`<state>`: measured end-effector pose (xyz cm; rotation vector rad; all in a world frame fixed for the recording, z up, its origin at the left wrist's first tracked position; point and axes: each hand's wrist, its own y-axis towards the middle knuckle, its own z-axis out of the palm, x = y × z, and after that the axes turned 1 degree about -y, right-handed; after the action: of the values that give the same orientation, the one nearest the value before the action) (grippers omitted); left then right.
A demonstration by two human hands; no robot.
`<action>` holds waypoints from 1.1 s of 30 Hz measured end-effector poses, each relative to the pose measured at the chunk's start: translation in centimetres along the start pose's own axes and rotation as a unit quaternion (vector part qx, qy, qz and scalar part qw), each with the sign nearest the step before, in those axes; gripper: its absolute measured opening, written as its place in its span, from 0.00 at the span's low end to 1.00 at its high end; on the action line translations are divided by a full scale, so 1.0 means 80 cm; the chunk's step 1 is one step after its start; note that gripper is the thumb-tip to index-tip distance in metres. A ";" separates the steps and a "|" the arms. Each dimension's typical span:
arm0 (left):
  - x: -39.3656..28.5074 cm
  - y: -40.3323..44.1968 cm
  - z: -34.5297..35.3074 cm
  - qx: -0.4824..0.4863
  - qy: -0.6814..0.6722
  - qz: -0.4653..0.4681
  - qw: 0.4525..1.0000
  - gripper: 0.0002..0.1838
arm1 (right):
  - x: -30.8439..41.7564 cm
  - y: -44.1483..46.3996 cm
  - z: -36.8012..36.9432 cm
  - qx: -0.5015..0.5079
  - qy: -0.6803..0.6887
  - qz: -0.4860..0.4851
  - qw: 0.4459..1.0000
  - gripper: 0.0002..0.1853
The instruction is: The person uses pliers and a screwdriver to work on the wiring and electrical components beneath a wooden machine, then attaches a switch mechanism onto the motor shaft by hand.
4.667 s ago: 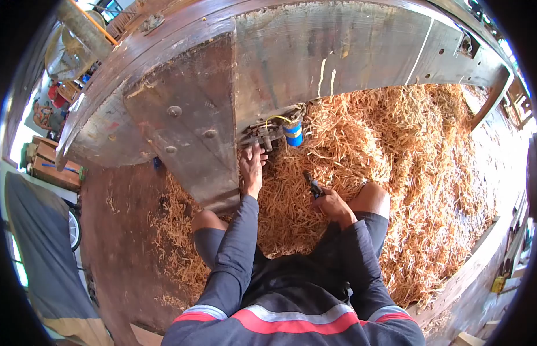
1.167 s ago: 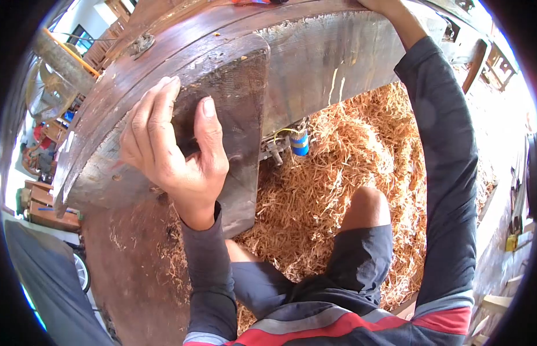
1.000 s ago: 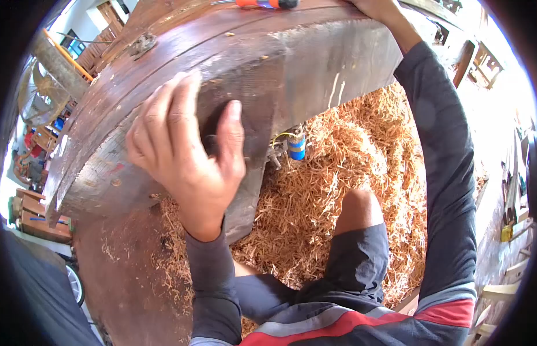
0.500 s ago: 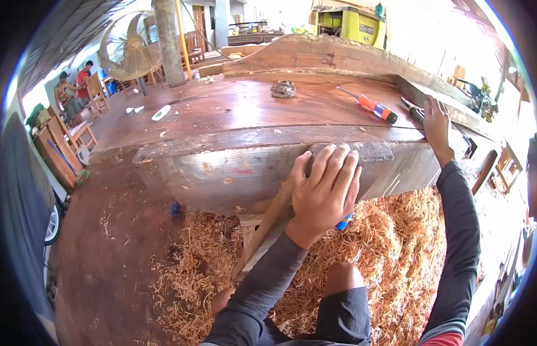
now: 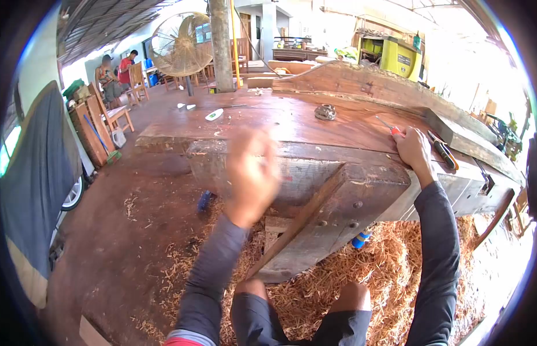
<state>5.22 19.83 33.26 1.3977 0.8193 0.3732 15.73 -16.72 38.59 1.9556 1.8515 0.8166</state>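
Note:
My left hand (image 5: 253,173) is raised in front of the near edge of the wooden workbench (image 5: 280,124), smeared by motion, so its fingers cannot be made out. My right hand (image 5: 415,151) lies on the bench top with its fingers closed round the orange handle of a screwdriver (image 5: 396,131), whose thin shaft points to the back left. Just right of that hand is a dark tool with an orange-edged handle (image 5: 445,154). A small brown lumpy object (image 5: 325,112) sits mid-bench, and a white object (image 5: 214,115) lies farther left.
A slanted wooden leg (image 5: 332,219) stands before my knees, beside a blue cylinder (image 5: 359,239). Wood shavings (image 5: 389,259) cover the floor. Behind are a fan (image 5: 182,49), a post (image 5: 221,46), a green-yellow machine (image 5: 399,57) and two people (image 5: 110,81).
The view has risen from under the bench to its top. My left hand has left the bench's front edge and moved left; my right hand has moved from the dark tool onto the screwdriver.

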 end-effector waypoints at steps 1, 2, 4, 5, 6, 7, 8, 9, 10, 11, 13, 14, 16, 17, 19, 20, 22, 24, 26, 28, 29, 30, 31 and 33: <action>0.018 0.033 -0.019 0.011 -0.029 -0.109 0.994 0.13 | -0.001 0.000 0.002 0.002 0.004 0.001 1.000 0.23; 0.063 0.062 -0.035 0.045 0.023 -0.098 0.994 0.14 | -0.003 0.000 0.005 -0.026 -0.010 0.003 1.000 0.23; 0.165 0.101 -0.034 0.078 0.005 -0.164 0.983 0.12 | -0.003 -0.004 0.009 -0.052 -0.021 0.007 0.998 0.23; 0.152 0.121 -0.040 0.144 0.075 -0.198 0.967 0.11 | -0.001 -0.006 0.008 -0.070 -0.031 0.006 0.997 0.23; 0.167 0.133 -0.035 0.200 0.116 -0.119 0.966 0.11 | 0.002 -0.006 0.008 -0.089 -0.041 0.005 0.995 0.24; 0.189 0.144 -0.029 0.253 0.154 -0.038 0.954 0.11 | 0.002 -0.006 0.009 -0.089 -0.039 0.007 0.995 0.24; 0.209 0.150 -0.023 0.255 0.154 -0.036 0.954 0.11 | 0.002 -0.006 0.010 -0.093 -0.038 0.004 0.995 0.23; 0.217 0.157 -0.016 0.300 0.193 0.005 0.934 0.11 | 0.001 -0.008 0.010 -0.097 -0.038 0.003 0.995 0.23; 0.225 0.161 -0.009 0.343 0.229 0.047 0.910 0.11 | 0.001 -0.009 0.009 -0.096 -0.040 0.009 0.995 0.23; 0.234 0.163 -0.004 0.347 0.224 0.049 0.910 0.11 | 0.002 -0.009 0.007 -0.085 -0.027 0.014 0.996 0.23; 0.225 0.169 0.004 0.416 0.213 -0.050 0.883 0.10 | 0.002 -0.009 0.003 -0.072 -0.021 0.024 0.997 0.22; 0.220 0.171 0.009 0.436 0.216 -0.108 0.867 0.11 | 0.003 -0.009 0.003 -0.072 -0.022 0.022 0.997 0.22; 0.229 0.168 0.013 0.444 0.223 -0.088 0.863 0.10 | -0.001 -0.006 0.007 -0.067 -0.028 0.029 0.997 0.22; 0.236 0.166 0.015 0.447 0.235 -0.068 0.860 0.10 | -0.006 -0.003 0.014 -0.086 -0.019 0.014 0.996 0.21; 0.261 0.167 0.018 0.466 0.262 0.012 0.845 0.09 | -0.010 -0.006 0.012 -0.104 -0.006 -0.008 0.995 0.20; 0.274 0.166 0.019 0.467 0.232 0.034 0.852 0.08 | -0.006 -0.011 0.007 -0.102 -0.002 -0.012 0.995 0.19; 0.257 0.170 0.015 0.488 0.228 0.067 0.840 0.09 | -0.014 -0.010 0.011 -0.128 0.016 -0.032 0.991 0.19; 0.260 0.171 0.015 0.500 0.185 0.052 0.844 0.09 | -0.026 -0.003 0.022 -0.121 0.008 -0.031 0.992 0.15; 0.278 0.174 0.018 0.494 0.223 0.079 0.837 0.11 | -0.010 -0.012 0.000 -0.097 0.019 -0.008 0.995 0.17; 0.298 0.172 0.020 0.436 0.238 0.073 0.865 0.09 | -0.010 -0.004 0.010 -0.134 0.017 0.007 0.991 0.22; 0.291 0.169 0.023 0.442 0.232 0.076 0.863 0.09 | -0.011 -0.001 0.021 -0.177 0.020 0.013 0.984 0.23; 0.279 0.174 0.019 0.413 0.198 0.049 0.888 0.09 | -0.008 -0.003 0.021 -0.173 0.020 0.017 0.985 0.23; 0.270 0.179 0.012 0.379 0.168 0.021 0.910 0.08 | -0.001 -0.008 0.013 -0.178 0.071 0.026 0.981 0.23; 0.261 0.188 0.005 0.351 0.157 0.019 0.923 0.08 | 0.006 -0.018 -0.001 -0.180 0.126 0.037 0.975 0.23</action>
<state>23.11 36.26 41.73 2.0538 1.2693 0.3531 14.56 -16.09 37.89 1.7627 1.6195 1.3741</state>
